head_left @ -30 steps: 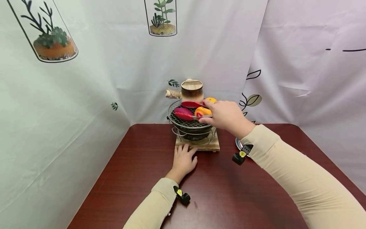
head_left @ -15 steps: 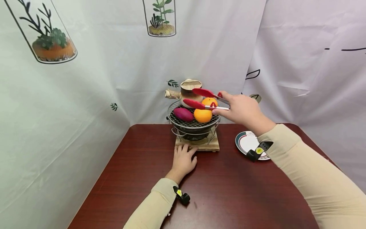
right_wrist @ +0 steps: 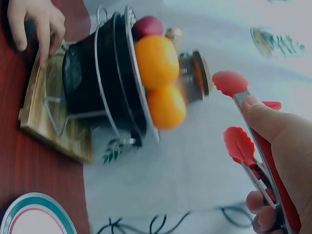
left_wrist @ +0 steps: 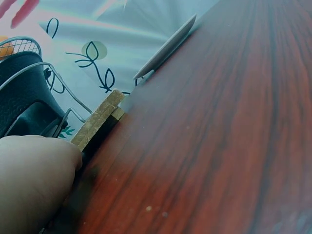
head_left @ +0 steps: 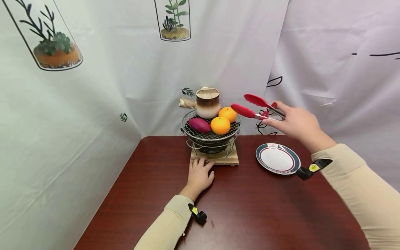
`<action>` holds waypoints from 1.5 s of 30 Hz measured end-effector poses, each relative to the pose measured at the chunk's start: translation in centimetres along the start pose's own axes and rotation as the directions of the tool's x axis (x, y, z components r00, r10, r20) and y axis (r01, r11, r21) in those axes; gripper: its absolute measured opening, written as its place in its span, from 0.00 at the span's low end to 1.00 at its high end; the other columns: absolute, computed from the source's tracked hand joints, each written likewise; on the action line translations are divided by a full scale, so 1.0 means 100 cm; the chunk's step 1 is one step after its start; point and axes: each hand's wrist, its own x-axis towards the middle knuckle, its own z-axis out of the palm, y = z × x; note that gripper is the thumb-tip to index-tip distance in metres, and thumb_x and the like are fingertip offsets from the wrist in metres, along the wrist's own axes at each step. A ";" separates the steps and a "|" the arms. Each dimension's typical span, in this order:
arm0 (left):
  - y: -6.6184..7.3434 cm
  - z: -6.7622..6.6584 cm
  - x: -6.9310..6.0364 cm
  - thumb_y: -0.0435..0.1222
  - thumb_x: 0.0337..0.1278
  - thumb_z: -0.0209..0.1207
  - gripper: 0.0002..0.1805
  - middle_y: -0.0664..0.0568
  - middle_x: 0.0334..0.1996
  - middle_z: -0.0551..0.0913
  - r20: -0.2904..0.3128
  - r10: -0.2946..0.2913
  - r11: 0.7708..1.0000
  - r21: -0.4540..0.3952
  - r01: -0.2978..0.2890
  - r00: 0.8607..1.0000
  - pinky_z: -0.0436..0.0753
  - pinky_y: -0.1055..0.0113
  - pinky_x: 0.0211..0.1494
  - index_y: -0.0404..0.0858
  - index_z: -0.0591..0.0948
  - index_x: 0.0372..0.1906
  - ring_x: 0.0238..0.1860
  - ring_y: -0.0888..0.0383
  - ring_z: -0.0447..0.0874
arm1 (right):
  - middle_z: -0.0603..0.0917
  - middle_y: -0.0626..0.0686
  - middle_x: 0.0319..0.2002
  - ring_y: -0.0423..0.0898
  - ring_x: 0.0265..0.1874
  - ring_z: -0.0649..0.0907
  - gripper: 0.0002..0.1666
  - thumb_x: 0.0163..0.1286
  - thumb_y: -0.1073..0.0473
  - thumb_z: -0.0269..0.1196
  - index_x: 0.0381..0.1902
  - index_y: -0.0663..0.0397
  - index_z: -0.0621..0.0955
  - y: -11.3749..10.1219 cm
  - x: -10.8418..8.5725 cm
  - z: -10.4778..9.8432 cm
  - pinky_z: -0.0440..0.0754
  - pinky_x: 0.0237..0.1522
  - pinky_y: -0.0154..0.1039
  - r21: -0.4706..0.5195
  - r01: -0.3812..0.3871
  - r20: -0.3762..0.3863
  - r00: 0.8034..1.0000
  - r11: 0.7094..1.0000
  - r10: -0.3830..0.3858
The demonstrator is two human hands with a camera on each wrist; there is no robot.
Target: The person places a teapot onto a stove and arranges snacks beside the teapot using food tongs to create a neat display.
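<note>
My right hand [head_left: 300, 124] grips red-tipped tongs [head_left: 254, 107], held in the air to the right of the grill [head_left: 210, 140]. Their two tips stand apart with nothing between them, as the right wrist view also shows. On the grill's wire mesh sit two oranges [head_left: 220, 125], a purple sweet-potato-like item [head_left: 199, 125] and a lidded pot [head_left: 208, 104] with a side handle. With relaxed fingers, my left hand [head_left: 199, 177] rests at the front edge of the wooden board [head_left: 223, 160] under the grill.
A white plate [head_left: 277, 158] with a green and red rim lies on the dark red table [head_left: 243, 208], right of the board. Patterned white cloth [head_left: 143, 76] hangs behind and on both sides.
The tongs were around the purple item a second ago. They have since let it go, lifted off and moved right with my right hand, uncovering the plate. My left hand stays put.
</note>
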 end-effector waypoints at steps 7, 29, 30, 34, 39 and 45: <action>-0.001 0.001 -0.001 0.45 0.60 0.62 0.23 0.45 0.60 0.75 0.016 -0.006 1.000 -0.003 0.006 1.000 0.64 0.37 0.67 0.56 0.82 0.62 0.60 0.40 0.71 | 0.76 0.75 0.57 0.72 0.47 0.76 0.63 0.57 0.13 0.51 0.79 0.45 0.61 0.039 -0.009 0.006 0.75 0.32 0.62 0.003 -0.090 0.034 0.995 0.996 0.089; 0.000 -0.002 0.000 0.46 0.62 0.61 0.23 0.47 0.62 0.75 0.033 -0.013 1.000 0.008 0.013 0.999 0.64 0.37 0.68 0.58 0.81 0.63 0.61 0.41 0.70 | 0.73 0.79 0.53 0.75 0.46 0.74 0.65 0.60 0.17 0.54 0.79 0.58 0.56 0.121 -0.041 0.026 0.72 0.29 0.60 0.002 -0.208 0.055 0.977 0.978 0.207; 0.000 -0.001 0.000 0.46 0.62 0.61 0.23 0.47 0.62 0.75 0.030 -0.012 1.000 0.009 0.012 0.999 0.64 0.37 0.68 0.58 0.82 0.63 0.61 0.41 0.70 | 0.74 0.78 0.51 0.74 0.44 0.75 0.64 0.60 0.17 0.54 0.77 0.58 0.59 0.124 -0.042 0.027 0.72 0.29 0.59 0.005 -0.206 0.051 0.977 0.979 0.206; 0.000 -0.002 0.001 0.46 0.61 0.62 0.23 0.46 0.61 0.75 0.020 -0.011 1.000 0.005 0.011 1.000 0.65 0.37 0.67 0.57 0.82 0.62 0.61 0.41 0.71 | 0.78 0.74 0.43 0.72 0.37 0.78 0.56 0.60 0.19 0.56 0.67 0.57 0.66 0.133 -0.046 0.030 0.71 0.25 0.55 0.018 -0.202 0.029 0.979 0.979 0.201; 0.001 0.000 0.002 0.46 0.61 0.62 0.23 0.46 0.61 0.75 0.017 -0.013 1.000 0.006 0.012 1.000 0.65 0.37 0.67 0.57 0.82 0.62 0.61 0.40 0.71 | 0.80 0.72 0.38 0.72 0.33 0.78 0.49 0.62 0.21 0.57 0.59 0.58 0.69 0.146 -0.052 0.033 0.70 0.24 0.55 0.027 -0.216 0.018 0.976 0.976 0.216; 0.000 0.001 0.001 0.45 0.61 0.61 0.22 0.46 0.61 0.75 0.019 -0.017 1.000 0.006 0.017 1.000 0.64 0.37 0.68 0.57 0.82 0.62 0.61 0.40 0.71 | 0.80 0.69 0.35 0.72 0.34 0.78 0.48 0.64 0.23 0.57 0.54 0.62 0.69 0.160 -0.058 0.041 0.71 0.26 0.56 0.033 -0.241 0.033 0.970 0.970 0.240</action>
